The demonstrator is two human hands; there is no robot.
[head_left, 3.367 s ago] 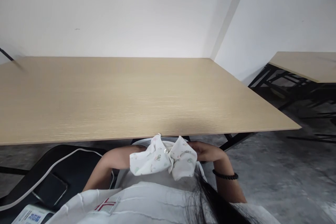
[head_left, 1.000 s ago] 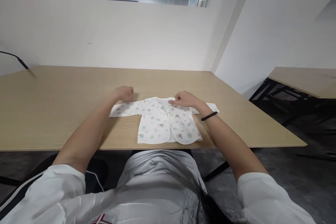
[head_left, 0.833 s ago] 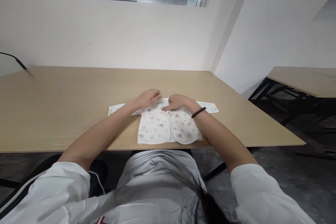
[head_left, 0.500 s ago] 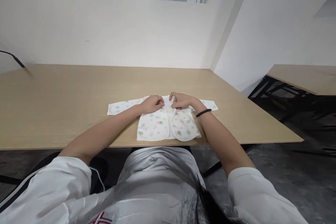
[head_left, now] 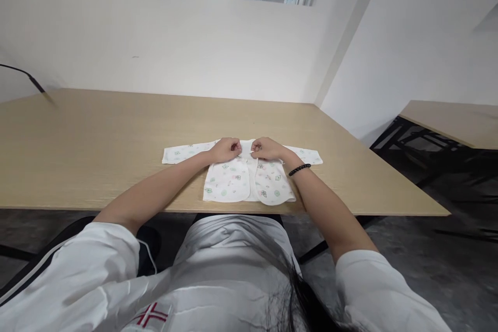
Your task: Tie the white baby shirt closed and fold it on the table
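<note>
A small white baby shirt [head_left: 229,181] with a green and pink print lies on the table near its front edge, sleeves stretched out to both sides. Its two front panels sit side by side with a narrow gap between them. My left hand [head_left: 226,150] is closed at the left side of the neckline, thumb and fingers pinching the fabric there. On the other side of the neckline, my right hand [head_left: 267,149] is curled with its fingertips together on the shirt's upper edge. My fingers hide parts of the collar and shoulders.
The shirt lies on a wide wooden table [head_left: 116,124], bounded by a white wall [head_left: 218,46] at the back. A thin black cable-like rod [head_left: 37,83] rises at the far left. Another table [head_left: 451,122] stands to the right across a gap.
My right hand's fingers, spread a little before, have drawn together on the neckline. My left hand stays close to its spot. The view has shifted slightly; the shirt stays on the table.
</note>
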